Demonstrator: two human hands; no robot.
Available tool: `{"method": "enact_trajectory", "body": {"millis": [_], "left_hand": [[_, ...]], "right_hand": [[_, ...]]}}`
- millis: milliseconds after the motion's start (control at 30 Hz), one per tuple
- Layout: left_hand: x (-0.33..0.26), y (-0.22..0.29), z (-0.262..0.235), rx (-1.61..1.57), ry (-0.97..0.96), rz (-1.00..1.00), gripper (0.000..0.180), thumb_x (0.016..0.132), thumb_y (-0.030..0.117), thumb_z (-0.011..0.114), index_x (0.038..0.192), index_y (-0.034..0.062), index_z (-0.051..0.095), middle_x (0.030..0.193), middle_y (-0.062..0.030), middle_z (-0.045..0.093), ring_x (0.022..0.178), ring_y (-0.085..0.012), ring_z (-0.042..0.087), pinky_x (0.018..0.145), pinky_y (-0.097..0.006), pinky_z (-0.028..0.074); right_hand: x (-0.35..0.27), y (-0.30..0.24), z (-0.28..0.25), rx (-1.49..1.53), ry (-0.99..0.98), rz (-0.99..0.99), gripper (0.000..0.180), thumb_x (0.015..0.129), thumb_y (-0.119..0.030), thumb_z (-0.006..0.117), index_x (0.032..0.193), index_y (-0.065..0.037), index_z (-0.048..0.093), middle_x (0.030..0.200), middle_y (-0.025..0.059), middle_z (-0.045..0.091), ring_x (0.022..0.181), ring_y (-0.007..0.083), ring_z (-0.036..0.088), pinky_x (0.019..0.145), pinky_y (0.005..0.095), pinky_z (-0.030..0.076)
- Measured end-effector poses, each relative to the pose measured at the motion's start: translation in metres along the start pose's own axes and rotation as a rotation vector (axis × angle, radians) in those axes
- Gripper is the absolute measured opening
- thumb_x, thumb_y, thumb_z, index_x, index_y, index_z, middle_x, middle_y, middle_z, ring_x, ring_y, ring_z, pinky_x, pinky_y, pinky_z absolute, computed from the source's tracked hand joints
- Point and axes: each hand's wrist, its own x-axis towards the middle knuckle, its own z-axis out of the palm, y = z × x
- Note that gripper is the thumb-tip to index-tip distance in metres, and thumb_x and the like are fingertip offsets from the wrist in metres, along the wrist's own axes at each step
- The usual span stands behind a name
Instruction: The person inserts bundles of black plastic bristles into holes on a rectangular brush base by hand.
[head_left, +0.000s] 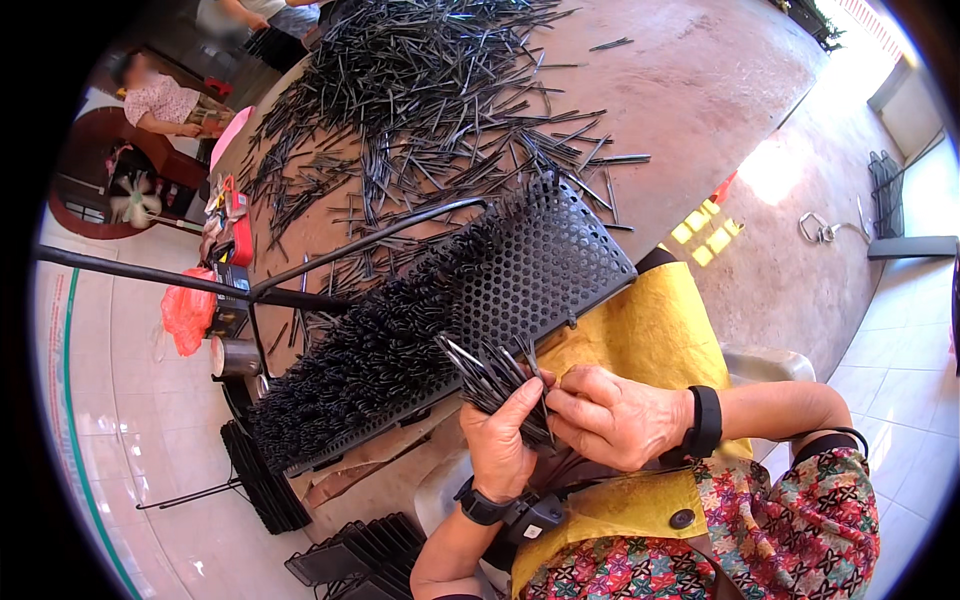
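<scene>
Yellow apron (605,525), left fingers (520,402) clasping black strips (484,378), right fingers (583,412) pinching into the bunch

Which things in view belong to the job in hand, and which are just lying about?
Likely the job:
bundle of black strips, in left hand, right hand at its edge
perforated black panel, partly covered with strips
loose strip pile on table

Apparently just lying about:
red plastic bag
metal cylinder
yellow pieces on floor

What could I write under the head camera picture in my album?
Left hand grips a bunch of black strips, right hand at its edge, near a black panel with holes.
</scene>
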Motion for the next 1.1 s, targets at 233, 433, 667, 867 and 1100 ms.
{"method": "enact_trajectory", "body": {"millis": [233,433,667,867,1100], "left_hand": [[-0.004,0.0,0.002,0.113,-0.006,0.046,0.017,0.077,-0.005,0.064,0.094,-0.004,0.062,0.084,-0.008,0.066,0.067,-0.0147,0.062,0.063,-0.026,0.051],[-0.013,-0.001,-0.009,0.205,-0.02,0.025,0.016,0.08,-0.004,0.062,0.096,-0.0038,0.062,0.084,-0.0067,0.065,0.07,-0.0137,0.063,0.065,-0.024,0.05],[-0.02,-0.007,-0.029,0.185,0.06,-0.073,0.01,0.081,-0.001,0.063,0.09,-0.0043,0.062,0.079,-0.0091,0.066,0.067,-0.0154,0.063,0.061,-0.026,0.052],[-0.017,-0.008,-0.027,0.097,-0.007,-0.055,0.008,0.081,-0.001,0.063,0.088,-0.0044,0.061,0.079,-0.011,0.065,0.065,-0.0162,0.063,0.059,-0.027,0.052],[-0.016,-0.005,-0.029,0.09,-0.016,-0.038,0.008,0.081,-0.002,0.062,0.088,-0.0052,0.06,0.078,-0.0105,0.065,0.064,-0.0167,0.062,0.059,-0.027,0.051]], "right_hand": [[0.018,0.018,0.004,0.675,0.318,1.035,0.031,0.077,-0.008,0.07,0.103,0.002,0.056,0.071,0.0064,0.062,0.058,0.0084,0.058,0.05,0.0229,0.047],[0.025,0.026,0.004,1.075,0.013,1.189,0.02,0.084,-0.004,0.06,0.1,0.005,0.055,0.072,0.0051,0.063,0.058,0.0066,0.059,0.049,0.0209,0.048],[0.042,0.033,-0.001,0.639,0.325,1.008,0.011,0.08,0.001,0.059,0.091,0.003,0.055,0.068,0.0078,0.062,0.056,0.0125,0.061,0.049,0.0243,0.047],[0.078,0.078,0.017,0.025,0.517,0.399,0.015,0.076,0.004,0.061,0.089,0.002,0.053,0.066,0.0131,0.057,0.058,0.0294,0.058,0.052,0.0348,0.047],[0.078,0.097,0.04,-0.146,0.264,0.185,0.025,0.065,0.001,0.056,0.09,0.003,0.051,0.072,0.012,0.052,0.065,0.0296,0.052,0.056,0.0371,0.046]]}}
